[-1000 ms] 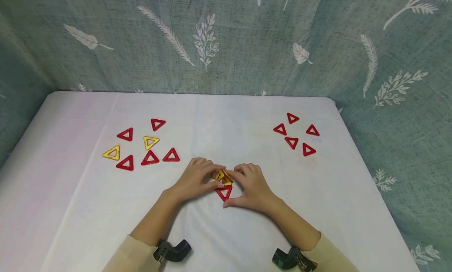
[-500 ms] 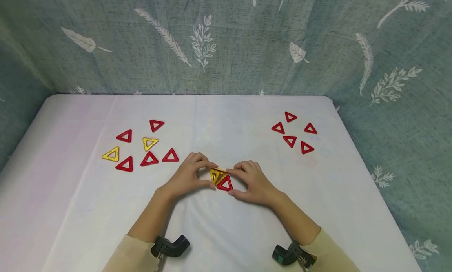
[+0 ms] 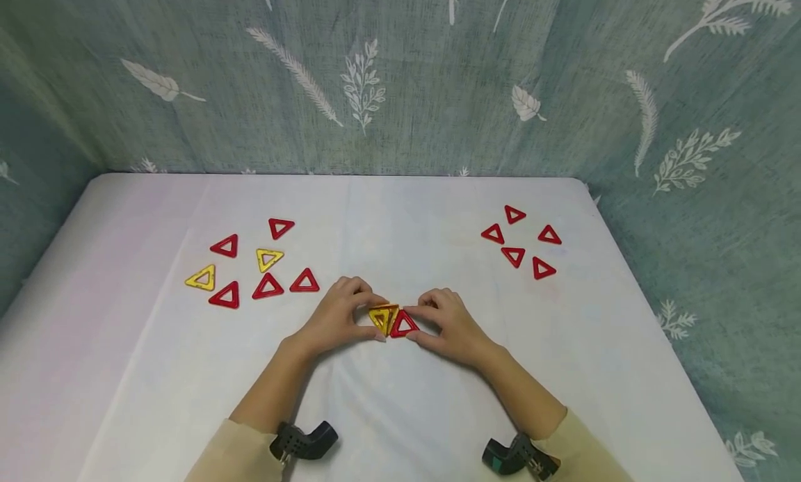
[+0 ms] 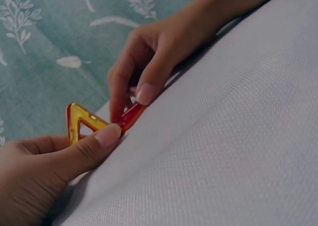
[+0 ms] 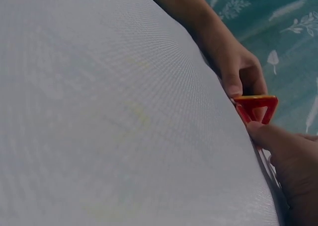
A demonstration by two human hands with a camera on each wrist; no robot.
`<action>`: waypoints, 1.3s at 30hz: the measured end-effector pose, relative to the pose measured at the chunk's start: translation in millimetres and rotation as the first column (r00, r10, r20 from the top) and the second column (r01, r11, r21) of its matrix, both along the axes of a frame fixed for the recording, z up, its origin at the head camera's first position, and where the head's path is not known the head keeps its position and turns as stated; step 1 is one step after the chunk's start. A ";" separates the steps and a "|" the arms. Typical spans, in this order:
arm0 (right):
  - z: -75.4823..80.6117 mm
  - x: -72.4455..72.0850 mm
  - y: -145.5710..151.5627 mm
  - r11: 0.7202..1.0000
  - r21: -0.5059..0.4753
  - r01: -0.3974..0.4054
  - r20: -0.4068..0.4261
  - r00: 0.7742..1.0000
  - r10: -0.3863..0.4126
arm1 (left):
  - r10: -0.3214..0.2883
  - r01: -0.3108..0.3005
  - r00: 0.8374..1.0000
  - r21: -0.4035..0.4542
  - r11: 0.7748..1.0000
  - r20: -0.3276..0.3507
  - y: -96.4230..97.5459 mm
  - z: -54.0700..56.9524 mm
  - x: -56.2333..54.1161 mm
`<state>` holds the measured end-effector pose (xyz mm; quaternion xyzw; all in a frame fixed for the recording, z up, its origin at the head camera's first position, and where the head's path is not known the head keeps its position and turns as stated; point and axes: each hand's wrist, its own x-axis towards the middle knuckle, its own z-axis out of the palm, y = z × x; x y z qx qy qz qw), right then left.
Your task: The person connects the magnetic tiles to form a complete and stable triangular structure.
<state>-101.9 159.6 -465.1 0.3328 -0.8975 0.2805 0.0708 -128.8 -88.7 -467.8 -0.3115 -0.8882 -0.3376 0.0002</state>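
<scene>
"Two holdings recorded; placed where?"
"Lower centre of frame: yellow triangular tiles are pinched by the left hand; adjoining red triangular tile is pinched by the right hand."

Yellow triangles, red triangles, white tablecloth, green curtain with white leaf pattern, beige sleeves

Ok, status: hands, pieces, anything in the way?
Left hand pinches yellow pieces, right hand pinches red triangle. Red touching yellow. Loose triangles off to both sides, seemingly none in the way.
</scene>
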 end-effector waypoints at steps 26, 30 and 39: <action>-5.0 0.6 1.6 0.979 -0.180 0.101 0.014 0.995 -0.100 | 0.019 -0.019 0.998 -0.001 1.000 -0.059 7.6 -0.3 3.3; -2.5 1.4 -0.8 0.976 -0.136 0.171 0.077 0.984 -0.162 | 0.024 -0.025 0.997 -0.002 1.000 -0.070 7.3 -0.3 2.9; -1.0 0.2 -1.3 0.976 -0.114 0.184 0.054 0.982 -0.179 | 0.038 -0.038 0.998 0.004 0.999 -0.059 6.5 -0.2 2.3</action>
